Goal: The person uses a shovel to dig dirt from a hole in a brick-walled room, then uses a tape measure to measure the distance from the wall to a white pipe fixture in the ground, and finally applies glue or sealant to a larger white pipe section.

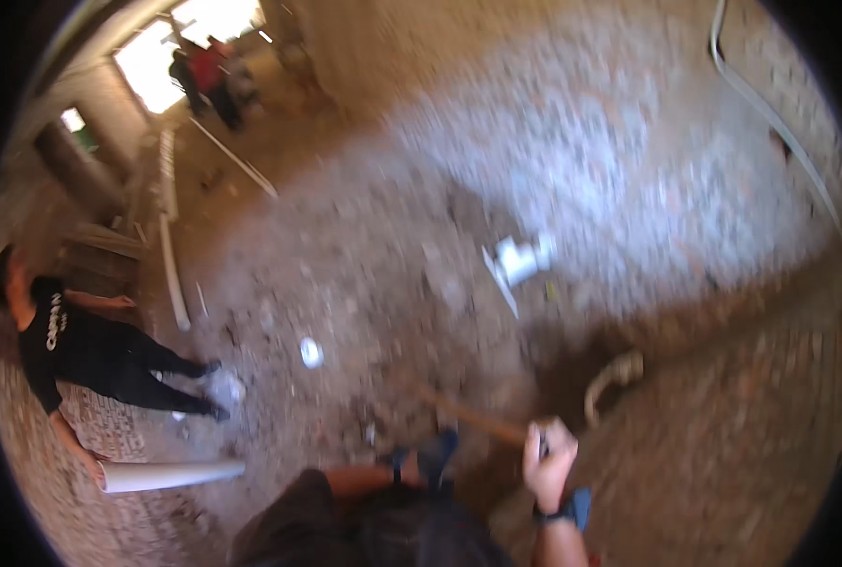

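My right hand (548,452), with a dark band on its wrist, is closed round a brown wooden handle (482,417). The handle slants away to the left over the dirt and blurs toward its far end, so I cannot make out what is on that end. My left hand does not show. Below the handle are my bare lower leg and a dark shoe (437,455). Farther off, a white plastic pipe fitting (520,261) lies near the foot of the lit wall. A small white ring-shaped piece (311,353) rests on the ground to the left.
At left a person in black (99,345) holds a thick white pipe (170,475). Long pale pipes (172,274) lie behind. A curved pale piece (615,376) sits by a dark hollow at right. Several people (215,77) stand near the bright opening. A grey conduit (771,118) runs along the wall.
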{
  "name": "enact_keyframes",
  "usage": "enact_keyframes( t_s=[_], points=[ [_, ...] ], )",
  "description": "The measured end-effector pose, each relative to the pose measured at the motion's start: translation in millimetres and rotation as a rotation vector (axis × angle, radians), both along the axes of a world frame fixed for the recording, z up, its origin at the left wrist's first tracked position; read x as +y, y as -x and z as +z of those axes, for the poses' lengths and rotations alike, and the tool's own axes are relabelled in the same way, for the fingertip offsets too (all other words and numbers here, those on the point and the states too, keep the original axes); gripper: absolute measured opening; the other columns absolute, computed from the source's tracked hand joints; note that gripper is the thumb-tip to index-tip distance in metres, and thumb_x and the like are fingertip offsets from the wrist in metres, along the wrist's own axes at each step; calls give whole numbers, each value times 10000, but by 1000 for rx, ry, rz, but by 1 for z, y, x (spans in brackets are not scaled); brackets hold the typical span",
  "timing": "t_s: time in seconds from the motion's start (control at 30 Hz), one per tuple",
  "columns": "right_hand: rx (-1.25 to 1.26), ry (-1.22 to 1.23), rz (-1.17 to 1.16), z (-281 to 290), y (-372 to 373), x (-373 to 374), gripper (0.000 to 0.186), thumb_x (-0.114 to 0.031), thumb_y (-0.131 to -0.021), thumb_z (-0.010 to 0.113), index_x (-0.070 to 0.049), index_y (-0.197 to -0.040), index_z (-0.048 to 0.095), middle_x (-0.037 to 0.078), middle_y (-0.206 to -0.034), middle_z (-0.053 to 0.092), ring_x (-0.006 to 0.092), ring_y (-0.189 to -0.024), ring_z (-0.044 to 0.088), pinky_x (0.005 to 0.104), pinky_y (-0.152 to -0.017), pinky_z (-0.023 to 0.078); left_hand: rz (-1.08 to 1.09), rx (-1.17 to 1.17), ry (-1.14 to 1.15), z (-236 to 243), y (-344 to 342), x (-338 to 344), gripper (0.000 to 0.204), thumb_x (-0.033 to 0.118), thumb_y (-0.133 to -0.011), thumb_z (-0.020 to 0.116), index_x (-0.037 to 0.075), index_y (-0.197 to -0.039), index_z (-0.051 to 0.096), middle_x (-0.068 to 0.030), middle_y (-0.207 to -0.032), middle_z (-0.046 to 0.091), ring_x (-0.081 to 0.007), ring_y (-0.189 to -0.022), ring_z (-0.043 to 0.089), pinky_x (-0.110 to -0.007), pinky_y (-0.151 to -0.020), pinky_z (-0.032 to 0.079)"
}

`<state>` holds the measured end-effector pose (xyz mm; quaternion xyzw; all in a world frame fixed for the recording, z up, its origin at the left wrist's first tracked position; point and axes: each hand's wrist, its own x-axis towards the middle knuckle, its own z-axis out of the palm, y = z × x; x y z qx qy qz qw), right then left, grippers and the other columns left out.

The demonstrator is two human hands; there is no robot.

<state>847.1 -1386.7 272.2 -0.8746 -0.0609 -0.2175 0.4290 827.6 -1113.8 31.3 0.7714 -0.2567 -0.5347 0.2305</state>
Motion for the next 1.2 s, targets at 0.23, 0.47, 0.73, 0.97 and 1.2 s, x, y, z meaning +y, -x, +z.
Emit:
enact_keyframes(
  t_s=[0.23, 0.47, 0.73, 0.97, 1.2],
  points=[
    [107, -8, -61, -17, 39, -17, 68, 49, -861, 613, 1, -820, 588, 157, -822, 665, 323, -688, 651, 373, -615, 502, 231, 21, -160, -12, 28, 65, 861, 467, -752, 743, 17, -1423, 444, -349, -1295, 552, -457, -1253, 526, -479, -1053, 452],
    [181, -4, -63, -17, 68, 6, 88, 29, -870, 634, -49, -864, 592, 126, -846, 682, 272, -670, 645, 331, -593, 501, 454, -6, -107, -17, -11, 41, 792, 609, -972, 477, -110, -1302, 514, -311, -1197, 629, -414, -1139, 620, -448, -988, 492],
    [214, 47, 59, -14, 74, 21, 63, -1, -873, 651, -55, -897, 631, 123, -900, 703, 270, -659, 666, 327, -574, 513, 1297, 805, -28, -21, -47, -37, 660, 577, -964, 536, -5, -1275, 557, -158, -1060, 689, -243, -896, 667, -414, -814, 541],
    [243, 68, 224, 9, 68, 22, 41, -42, -863, 686, -55, -878, 650, 126, -912, 721, 260, -664, 692, 321, -578, 533, 1595, 700, 191, -34, -49, -53, 243, 299, -917, 670, 93, -1014, 584, -22, -882, 601, -174, -822, 634, -351, -719, 540],
    [42, 104, 334, 43, 45, 26, 92, -111, -888, 696, -47, -868, 633, 124, -838, 713, 258, -638, 691, 342, -573, 551, 1749, 676, 421, 28, -52, -32, 170, 257, -930, 648, 106, -992, 600, -28, -880, 614, -174, -754, 621, -369, -681, 545]
  ],
)
